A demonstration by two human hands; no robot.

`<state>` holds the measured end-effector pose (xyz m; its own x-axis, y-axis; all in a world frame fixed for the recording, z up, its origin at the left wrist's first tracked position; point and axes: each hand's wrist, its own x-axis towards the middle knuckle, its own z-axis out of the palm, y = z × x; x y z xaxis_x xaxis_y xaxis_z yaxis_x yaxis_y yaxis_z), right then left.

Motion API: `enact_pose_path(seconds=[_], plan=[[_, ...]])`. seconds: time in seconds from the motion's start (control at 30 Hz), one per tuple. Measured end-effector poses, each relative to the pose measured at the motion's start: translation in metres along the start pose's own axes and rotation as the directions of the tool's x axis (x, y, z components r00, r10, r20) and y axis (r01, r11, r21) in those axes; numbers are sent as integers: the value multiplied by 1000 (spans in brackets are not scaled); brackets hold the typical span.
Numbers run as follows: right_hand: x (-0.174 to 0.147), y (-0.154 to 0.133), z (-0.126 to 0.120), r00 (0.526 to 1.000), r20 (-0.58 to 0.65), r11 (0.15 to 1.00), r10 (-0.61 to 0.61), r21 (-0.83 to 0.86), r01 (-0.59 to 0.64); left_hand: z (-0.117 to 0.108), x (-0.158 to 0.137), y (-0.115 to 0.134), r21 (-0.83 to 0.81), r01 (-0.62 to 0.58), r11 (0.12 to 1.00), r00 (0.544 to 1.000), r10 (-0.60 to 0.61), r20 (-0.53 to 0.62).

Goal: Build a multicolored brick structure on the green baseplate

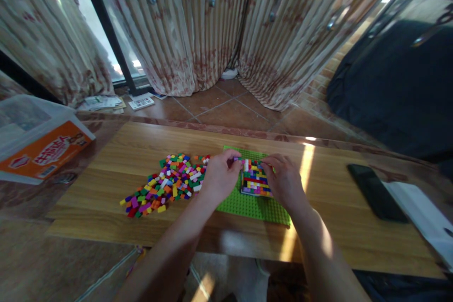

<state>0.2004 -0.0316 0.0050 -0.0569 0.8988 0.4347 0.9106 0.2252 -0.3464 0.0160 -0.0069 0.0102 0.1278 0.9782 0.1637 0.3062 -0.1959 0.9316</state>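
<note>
A low built block of multicoloured toy bricks [255,181] sits on a green studded baseplate [240,205]. At its upper left corner is my left hand [221,174], thumb and forefinger pinched on a small purple brick [236,158]. My right hand [285,179] reaches in from the other side, its fingers closed at the build's upper right edge. Whatever those right fingertips hold, if anything, is hidden. Loose toy bricks [170,181] in many colours lie in a spread pile left of the baseplate, partly behind my left hand.
The wooden table [116,165] carries a dark phone [377,193] at the right, beside a white flat object [421,217]. A clear plastic bin [38,108] with an orange label stands left of the table. Striped curtains [177,33] hang beyond it.
</note>
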Motion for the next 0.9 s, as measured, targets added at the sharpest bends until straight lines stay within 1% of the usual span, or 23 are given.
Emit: enact_pose_path(seconds=[0.17, 0.47, 0.6, 0.77, 0.9], plan=[[2, -5, 1, 1000, 24, 1000, -2, 16, 2, 0, 0, 2, 37, -12, 999, 1000, 11, 12], [4, -5, 2, 999, 21, 984, 35, 173, -38, -2, -1, 6, 66, -31, 997, 999, 30, 10], [3, -4, 1, 992, 63, 955, 110, 269, -123, -3, -1, 9, 76, -10, 997, 1000, 9, 15], [5, -5, -2, 963, 153, 912, 221, 318, -260, -1, 0, 6, 73, -5, 997, 1000, 3, 15], [5, -5, -1, 949, 176, 884, 261, 351, -309, 1, 0, 0, 11, 8, 1000, 1000, -9, 20]])
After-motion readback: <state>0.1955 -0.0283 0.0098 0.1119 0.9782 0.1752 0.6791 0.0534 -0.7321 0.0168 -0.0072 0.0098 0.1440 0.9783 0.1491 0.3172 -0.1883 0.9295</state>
